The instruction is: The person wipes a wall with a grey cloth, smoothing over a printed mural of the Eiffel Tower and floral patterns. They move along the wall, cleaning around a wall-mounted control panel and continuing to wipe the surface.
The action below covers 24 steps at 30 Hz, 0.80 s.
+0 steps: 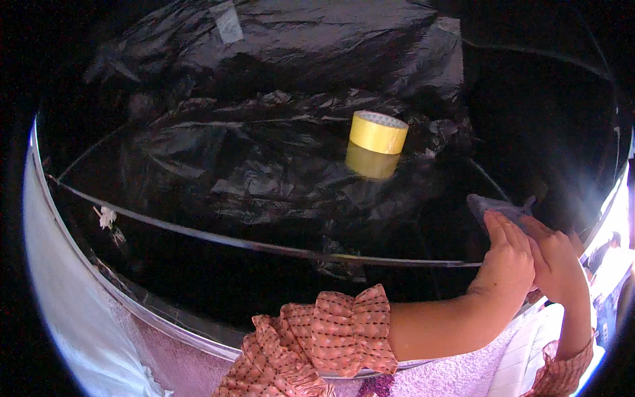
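Note:
Both hands are together at the lower right, over the glossy black surface (278, 278) near its edge. My left hand (506, 253) and my right hand (558, 253) overlap, with fingers on a small greyish-purple cloth or sheet piece (496, 204). Which fingers grip it is hard to tell, since the hands partly hide it. A roll of yellow adhesive tape (379, 134) stands on the black surface at the upper centre right, with its reflection below it. Wrinkled dark plastic film (297, 49) lies across the surface's far part.
A light strip or seam (198, 235) curves across the black surface. A small white scrap (105, 217) sits near its left end. Pale tape (229, 25) is on the film. Pinkish textured fabric (446, 372) and white cloth (74, 297) lie below the rim. A person (607, 253) is at the far right.

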Available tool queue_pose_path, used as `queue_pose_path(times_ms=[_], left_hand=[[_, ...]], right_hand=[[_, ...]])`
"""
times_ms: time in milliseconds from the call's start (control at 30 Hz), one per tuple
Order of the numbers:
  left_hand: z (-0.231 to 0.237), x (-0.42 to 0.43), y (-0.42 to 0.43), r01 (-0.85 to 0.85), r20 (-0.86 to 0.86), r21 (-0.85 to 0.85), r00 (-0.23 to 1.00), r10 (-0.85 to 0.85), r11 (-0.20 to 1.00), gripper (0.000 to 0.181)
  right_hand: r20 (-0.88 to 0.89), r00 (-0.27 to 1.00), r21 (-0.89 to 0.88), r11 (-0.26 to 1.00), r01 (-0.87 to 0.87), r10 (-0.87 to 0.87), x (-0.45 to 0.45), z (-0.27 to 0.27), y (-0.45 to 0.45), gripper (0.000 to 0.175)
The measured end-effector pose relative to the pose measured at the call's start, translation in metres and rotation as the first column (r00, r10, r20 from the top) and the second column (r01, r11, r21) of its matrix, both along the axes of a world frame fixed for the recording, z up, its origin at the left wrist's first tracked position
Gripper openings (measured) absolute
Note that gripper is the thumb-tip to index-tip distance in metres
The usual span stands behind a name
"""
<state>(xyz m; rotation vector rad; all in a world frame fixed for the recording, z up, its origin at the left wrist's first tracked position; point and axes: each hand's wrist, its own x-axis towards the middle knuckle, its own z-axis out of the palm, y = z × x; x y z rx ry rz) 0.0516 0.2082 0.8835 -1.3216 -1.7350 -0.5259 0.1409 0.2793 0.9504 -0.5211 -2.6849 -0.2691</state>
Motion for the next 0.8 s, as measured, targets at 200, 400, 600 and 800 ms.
queue_pose_path(times_ms=[200,400,600,800], left_hand=[[-0.008,-0.017,-0.059,0.058,-0.099,0.060,0.994,-0.052,0.996,0.060],[-0.014,-0.050,-0.136,0.031,-0.139,0.052,0.990,-0.024,0.998,0.047],[-0.011,-0.102,-0.227,-0.009,-0.184,0.057,0.983,0.019,0.998,0.035],[-0.011,-0.137,-0.304,-0.098,-0.074,0.102,0.992,0.106,0.990,0.035]], right_hand=[[-0.127,0.986,0.056,0.994,-0.098,0.105,0.021,-0.016,-0.036,0.042],[-0.127,0.946,0.059,0.955,-0.292,0.297,-0.009,-0.028,-0.094,0.050],[-0.114,0.824,0.169,0.828,-0.534,0.555,-0.066,-0.028,-0.146,0.049],[-0.191,0.640,0.204,0.668,-0.716,0.744,-0.126,-0.039,-0.194,0.048]])
